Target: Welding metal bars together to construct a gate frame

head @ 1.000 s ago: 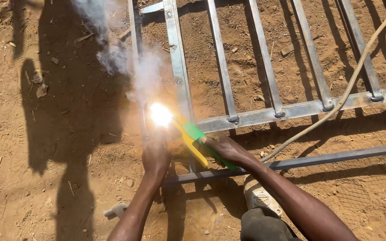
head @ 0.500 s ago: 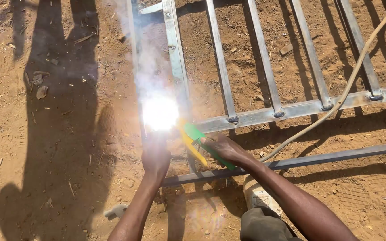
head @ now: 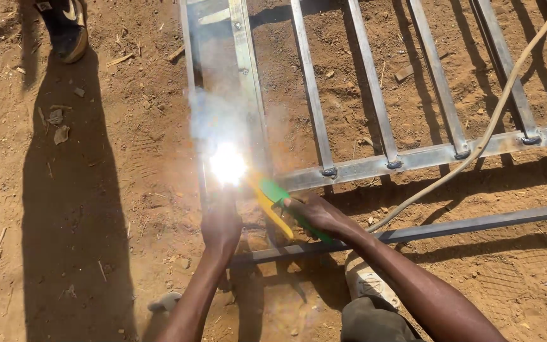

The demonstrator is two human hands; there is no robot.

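Note:
A grey metal gate frame (head: 375, 166) with several upright bars lies flat on red dirt. My right hand (head: 316, 214) grips a green and yellow electrode holder (head: 278, 201), whose tip meets the frame's left corner. A bright white welding arc (head: 228, 166) burns there, with smoke rising above it. My left hand (head: 221, 225) rests just below the arc, against the frame's left rail; what it holds is hidden by glare.
A tan cable (head: 489, 126) runs from the holder across the bars to the top right. A loose steel bar (head: 451, 227) lies under my right arm. Another person's shoe (head: 68, 28) and long shadow are at the left. My own shoe (head: 367, 282) is below.
The arc has stayed lit at the same corner, brightest half a second ago. The smoke has drifted and thickened above it. The bystander's shadow shifted. Both hands barely moved.

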